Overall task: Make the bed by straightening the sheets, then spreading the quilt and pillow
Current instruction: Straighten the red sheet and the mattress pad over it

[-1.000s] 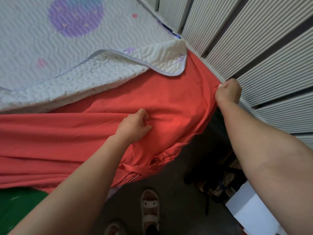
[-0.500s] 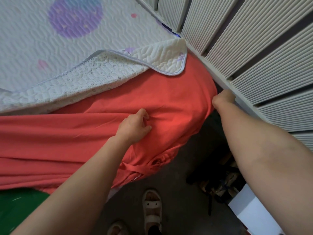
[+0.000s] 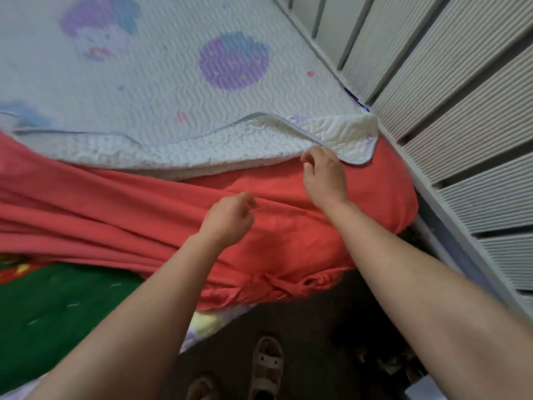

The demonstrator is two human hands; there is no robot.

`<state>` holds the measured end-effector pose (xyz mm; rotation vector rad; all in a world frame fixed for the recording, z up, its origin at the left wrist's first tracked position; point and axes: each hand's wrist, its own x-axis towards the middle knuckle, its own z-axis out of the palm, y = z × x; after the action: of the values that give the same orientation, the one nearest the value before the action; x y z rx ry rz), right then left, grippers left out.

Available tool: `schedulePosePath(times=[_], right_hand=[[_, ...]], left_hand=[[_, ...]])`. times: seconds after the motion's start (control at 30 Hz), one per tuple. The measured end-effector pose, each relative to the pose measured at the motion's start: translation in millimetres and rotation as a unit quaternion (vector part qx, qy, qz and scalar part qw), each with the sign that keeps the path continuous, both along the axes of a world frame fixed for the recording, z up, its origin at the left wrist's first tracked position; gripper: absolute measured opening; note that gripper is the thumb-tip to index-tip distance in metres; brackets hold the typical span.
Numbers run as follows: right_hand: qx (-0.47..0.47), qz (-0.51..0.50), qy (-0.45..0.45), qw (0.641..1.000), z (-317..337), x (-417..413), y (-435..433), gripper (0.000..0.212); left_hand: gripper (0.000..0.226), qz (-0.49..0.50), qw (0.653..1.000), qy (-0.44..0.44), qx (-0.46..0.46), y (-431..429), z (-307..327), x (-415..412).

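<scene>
- The red sheet (image 3: 144, 215) is seen stretched over the near corner of the bed, creased in long folds running left to right, with its gathered hem bunched along the lower edge of the mattress.
- The quilted pad (image 3: 138, 82), white with a wavy stitch and printed with purple and blue cartoon shapes, is laid over the far part of the bed; its near edge is folded back so that a speckled underside is exposed, and its corner lies against the slatted panel (image 3: 461, 111).
- The right hand (image 3: 324, 176) is placed at the folded-back corner of the quilted pad, fingers curled loosely and touching its piped edge; whether the edge is actually pinched cannot be told.
- The left hand (image 3: 227, 219) is held over the red sheet with the fingers half curled; a firm grip on the cloth cannot be confirmed, as the fingertips are blurred.
- A green cover (image 3: 57, 307) with a red patterned strip is shown below the red sheet at the lower left.
- A sandalled foot (image 3: 266, 368) is visible on the dark floor (image 3: 311, 319) beside the bed, a second partly cut off by the frame edge.
- No legible writing, brand or label is shown on any surface.
</scene>
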<state>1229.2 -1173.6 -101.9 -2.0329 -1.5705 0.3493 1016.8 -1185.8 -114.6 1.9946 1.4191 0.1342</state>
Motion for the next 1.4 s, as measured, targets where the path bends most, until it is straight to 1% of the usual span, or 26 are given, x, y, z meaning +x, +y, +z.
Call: schedulePosePath(times=[0.13, 0.23, 0.27, 0.33, 0.43, 0.47, 0.5, 0.6, 0.63, 0.67, 0.7, 0.77, 0.8, 0.87, 0.9, 0.93, 1.0, 1.07, 1.13, 1.2, 1.33, 1.4], right_hand=[[-0.046, 0.152, 0.032, 0.987, 5, -104, 12, 0.016], [-0.075, 0.243, 0.058, 0.965, 3, -177, 17, 0.015], [-0.092, 0.269, 0.061, 0.957, 4, -199, 17, 0.014], [-0.124, 0.316, 0.061, 0.939, 3, -245, 14, 0.014], [-0.163, 0.363, 0.074, 0.914, -5, -309, 5, 0.016], [-0.179, 0.376, 0.068, 0.907, -11, -333, 2, 0.019], [-0.195, 0.385, 0.047, 0.901, -18, -348, 0, 0.028], [-0.226, 0.388, -0.060, 0.891, -38, -391, -8, 0.072], [-0.224, 0.381, -0.102, 0.891, -42, -401, -10, 0.084], [-0.215, 0.372, -0.139, 0.892, -46, -412, -12, 0.087], [-0.210, 0.360, -0.162, 0.895, -48, -419, -13, 0.082], [-0.214, 0.331, -0.148, 0.907, -46, -429, -11, 0.058], [-0.219, 0.326, -0.118, 0.912, -44, -432, -10, 0.045], [-0.249, 0.341, -0.026, 0.906, -36, -433, -10, 0.022], [-0.273, 0.345, 0.033, 0.898, -32, -435, -12, 0.020], [-0.297, 0.337, 0.095, 0.888, -26, -437, -16, 0.023], [-0.355, 0.299, 0.200, 0.863, -13, -437, -24, 0.028], [-0.410, 0.289, 0.252, 0.828, -4, -437, -32, 0.029], [-0.446, 0.309, 0.257, 0.799, 3, -436, -42, 0.029], [-0.464, 0.331, 0.234, 0.788, 10, -435, -55, 0.028], [-0.507, 0.369, 0.169, 0.760, 30, -430, -92, 0.019], [-0.521, 0.389, 0.140, 0.747, 35, -425, -115, 0.019]], left_hand=[[0.028, 0.081, 0.995, 0.045, 0.028, 12, 15, -89], [0.039, 0.110, 0.991, 0.070, 0.037, 14, 25, -156], [0.043, 0.114, 0.990, 0.079, 0.032, 14, 27, -177], [0.041, 0.126, 0.986, 0.110, 0.020, 11, 25, -224], [0.042, 0.135, 0.979, 0.154, -0.004, 3, 15, -288], [0.044, 0.137, 0.975, 0.173, -0.011, -2, 11, -310], [0.045, 0.140, 0.973, 0.183, -0.012, -4, 7, -324], [0.049, 0.164, 0.972, 0.168, -0.008, -9, -4, -364], [0.051, 0.161, 0.973, 0.163, -0.005, -10, -7, -374], [0.055, 0.155, 0.975, 0.162, -0.001, -11, -9, -384], [0.060, 0.147, 0.976, 0.163, -0.001, -11, -9, -391], [0.070, 0.127, 0.975, 0.180, 0.004, -10, -8, -403], [0.074, 0.116, 0.975, 0.190, 0.007, -9, -7, -407], [0.079, 0.095, 0.975, 0.203, 0.014, -6, -6, -410], [0.080, 0.084, 0.974, 0.211, 0.014, -6, -5, -410], [0.078, 0.071, 0.972, 0.221, 0.017, -7, -5, -411], [0.067, 0.048, 0.965, 0.253, 0.044, -11, -4, -411], [0.052, 0.032, 0.959, 0.272, 0.075, -16, 0, -412], [0.037, 0.008, 0.955, 0.288, 0.067, -25, 8, -415], [0.028, -0.008, 0.953, 0.301, 0.029, -38, 18, -417], [0.033, -0.006, 0.951, 0.301, -0.075, -81, 34, -417], [0.032, -0.009, 0.948, 0.293, -0.123, -110, 38, -415]])
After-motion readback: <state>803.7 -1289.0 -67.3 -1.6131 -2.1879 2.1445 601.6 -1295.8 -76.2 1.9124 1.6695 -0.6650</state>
